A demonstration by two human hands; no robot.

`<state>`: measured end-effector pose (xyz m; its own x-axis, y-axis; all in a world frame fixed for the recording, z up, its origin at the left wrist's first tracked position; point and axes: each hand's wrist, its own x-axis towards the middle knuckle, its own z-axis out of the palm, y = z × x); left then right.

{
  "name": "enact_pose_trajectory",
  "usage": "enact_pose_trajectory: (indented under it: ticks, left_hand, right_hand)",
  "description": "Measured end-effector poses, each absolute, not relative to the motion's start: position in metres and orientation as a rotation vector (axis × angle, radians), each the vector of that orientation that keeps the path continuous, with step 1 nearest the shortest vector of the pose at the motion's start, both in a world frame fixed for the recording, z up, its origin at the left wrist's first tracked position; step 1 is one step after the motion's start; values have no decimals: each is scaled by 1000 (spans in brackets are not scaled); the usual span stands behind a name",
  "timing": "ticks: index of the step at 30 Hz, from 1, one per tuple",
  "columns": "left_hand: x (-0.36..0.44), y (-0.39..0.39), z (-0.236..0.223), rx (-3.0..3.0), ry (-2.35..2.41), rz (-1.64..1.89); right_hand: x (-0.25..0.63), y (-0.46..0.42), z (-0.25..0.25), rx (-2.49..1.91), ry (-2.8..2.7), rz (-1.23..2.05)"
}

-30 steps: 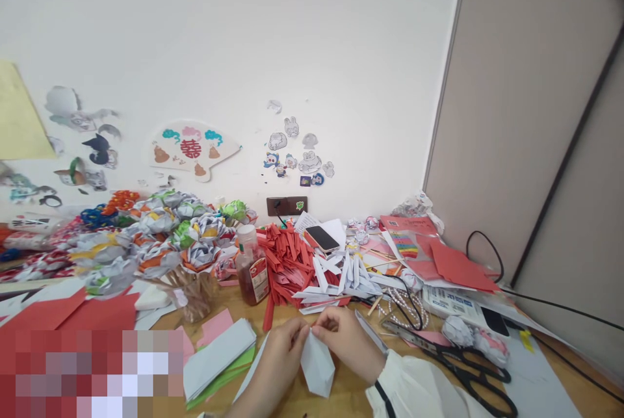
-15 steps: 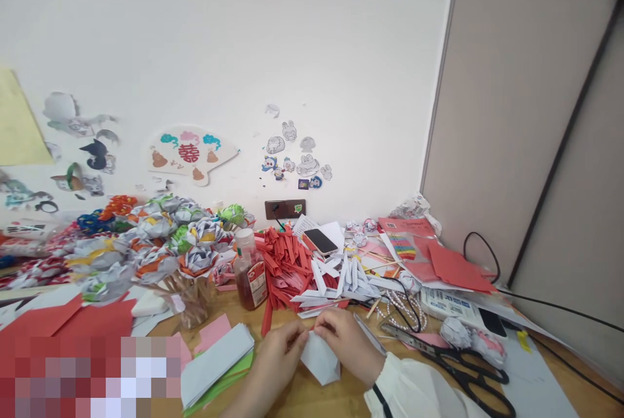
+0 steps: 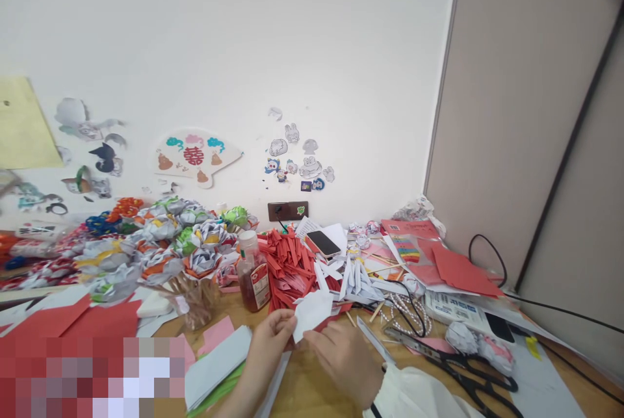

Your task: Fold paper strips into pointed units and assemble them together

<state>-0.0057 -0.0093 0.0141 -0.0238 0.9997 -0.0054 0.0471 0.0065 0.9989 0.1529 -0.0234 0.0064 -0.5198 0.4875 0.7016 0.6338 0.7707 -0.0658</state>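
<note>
The red double-happiness character 囍 (image 3: 194, 156) is readable on the pale fan-shaped cutout (image 3: 227, 156) on the wall. Elsewhere the print is too small or blurred to read: on the red-and-white label (image 3: 261, 283) of the bottle (image 3: 247, 267) of dark red liquid, in bluish lettering on the white package (image 3: 453, 309) at the right, along the top of the red packet (image 3: 414, 229), and on the printed sheet (image 3: 305, 227) behind the phone (image 3: 324, 244).

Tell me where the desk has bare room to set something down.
Bare desk shows between left hand and right hand, with a smaller patch between bottle and pink paper. Behind the hands, red strips and white strips crowd it; scissors crowd the right.
</note>
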Motion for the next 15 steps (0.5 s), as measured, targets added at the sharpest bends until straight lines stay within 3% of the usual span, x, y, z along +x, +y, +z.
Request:
enact_pose_trajectory:
  ticks: [15]
  left_hand:
    - [-2,-2,-8,1118,1003,1055]
  right_hand:
    - [155,-11,1,-951,-1927,456]
